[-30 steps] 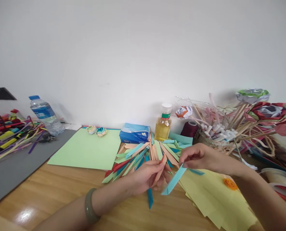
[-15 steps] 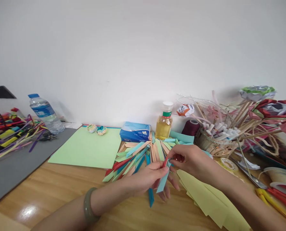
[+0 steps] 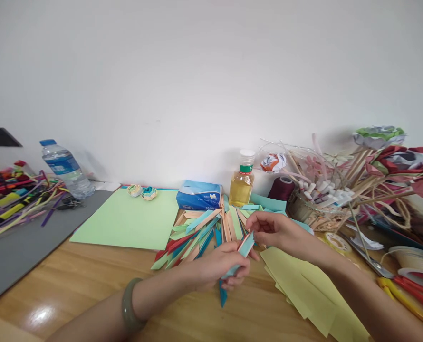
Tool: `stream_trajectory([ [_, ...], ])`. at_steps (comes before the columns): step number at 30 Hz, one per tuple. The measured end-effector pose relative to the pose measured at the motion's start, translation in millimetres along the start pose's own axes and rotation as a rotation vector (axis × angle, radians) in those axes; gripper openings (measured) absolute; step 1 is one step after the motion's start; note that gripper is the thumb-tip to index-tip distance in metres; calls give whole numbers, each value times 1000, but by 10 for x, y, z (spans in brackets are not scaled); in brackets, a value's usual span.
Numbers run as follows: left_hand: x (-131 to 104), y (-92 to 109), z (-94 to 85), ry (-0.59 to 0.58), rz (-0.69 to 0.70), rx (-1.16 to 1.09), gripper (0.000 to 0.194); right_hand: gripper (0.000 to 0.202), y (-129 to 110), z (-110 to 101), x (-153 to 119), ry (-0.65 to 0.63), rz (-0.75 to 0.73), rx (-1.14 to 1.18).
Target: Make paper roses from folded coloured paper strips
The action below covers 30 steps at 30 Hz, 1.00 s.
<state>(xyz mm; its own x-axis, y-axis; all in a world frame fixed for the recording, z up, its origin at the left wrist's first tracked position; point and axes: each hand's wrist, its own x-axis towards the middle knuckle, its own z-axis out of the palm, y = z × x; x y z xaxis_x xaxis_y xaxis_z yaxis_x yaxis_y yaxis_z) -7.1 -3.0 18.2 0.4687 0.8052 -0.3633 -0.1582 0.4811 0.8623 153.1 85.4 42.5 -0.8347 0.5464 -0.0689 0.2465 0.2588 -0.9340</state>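
Observation:
Light blue folded paper (image 3: 246,245) with a reddish edge is gripped between the thumb and fingers of my left hand (image 3: 229,266), over the wooden table. My right hand (image 3: 268,228) is curled at the upper end of that paper, its thumb and fingertips beside the edge; whether they pinch it is too small to tell. Behind both hands lies a fanned pile of folded paper strips (image 3: 197,232) in green, peach, red and blue. One dark blue strip (image 3: 223,294) sticks out below my left hand.
Yellow paper sheets (image 3: 300,285) lie at the right, near scissors (image 3: 386,280) and a spool (image 3: 416,261). Behind stand a tissue pack (image 3: 199,195), an oil bottle (image 3: 241,183) and a basket (image 3: 314,213). Green paper (image 3: 129,221) and a water bottle (image 3: 67,168) are at the left.
The light blue paper has turned over in my left hand, and its lower part now lies across the fingers. Those fingers have curled in, while my right hand has shifted slightly and loosened.

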Motion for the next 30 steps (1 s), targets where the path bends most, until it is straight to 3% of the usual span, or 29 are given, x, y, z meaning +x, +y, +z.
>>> stream_trajectory([
  [4,-7,-32,-13,15,49,142,18,9,-3,25,24,28,58,-15],
  [8,-5,-71,-24,47,39,220,17,12,-19,31,26,-32,108,10],
  [15,17,-50,1,36,5,158,28,19,23,-41,13,-164,134,125],
  [23,29,-107,11,33,10,-54,12,23,48,-86,-15,-240,142,75],
  [25,30,-100,3,42,-2,-97,14,28,70,-104,1,-151,137,-34],
  [30,40,-80,-6,84,-41,-104,15,32,175,-133,65,333,227,-556],
])
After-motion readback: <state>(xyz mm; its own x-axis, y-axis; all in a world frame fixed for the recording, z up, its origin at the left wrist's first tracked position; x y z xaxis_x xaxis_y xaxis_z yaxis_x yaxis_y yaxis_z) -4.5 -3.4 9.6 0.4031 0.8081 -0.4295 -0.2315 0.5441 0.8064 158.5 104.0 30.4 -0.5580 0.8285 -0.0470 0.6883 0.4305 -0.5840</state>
